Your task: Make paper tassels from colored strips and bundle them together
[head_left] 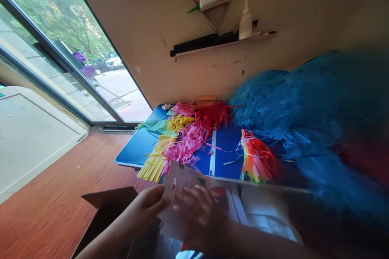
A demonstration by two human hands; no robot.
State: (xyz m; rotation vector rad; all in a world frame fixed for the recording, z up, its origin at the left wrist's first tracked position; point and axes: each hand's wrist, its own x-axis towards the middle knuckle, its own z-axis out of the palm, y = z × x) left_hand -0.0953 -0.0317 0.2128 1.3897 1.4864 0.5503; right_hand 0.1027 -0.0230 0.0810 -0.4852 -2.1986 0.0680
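Note:
A pale printed card or flat packet (177, 176) is held upright in front of me, below the table's near edge; its exact kind is unclear. My left hand (153, 200) grips its left edge between thumb and fingers. Against its face lies my right hand (200, 214), fingers stretched out and somewhat blurred. Beneath my left forearm stands an open cardboard box (109, 202) with a raised flap. Just beyond the card, pink paper fringe (185, 145) and yellow paper fringe (156, 160) spill over a blue table (130, 151).
Red fringe (214, 115) and a multicoloured tassel bundle (258, 156) lie on the table. A big blue fringe mass (304, 97) fills the right side. Glue bottles (245, 24) sit on wall ledges. A glass door (100, 48) and white panel (33, 137) stand at left.

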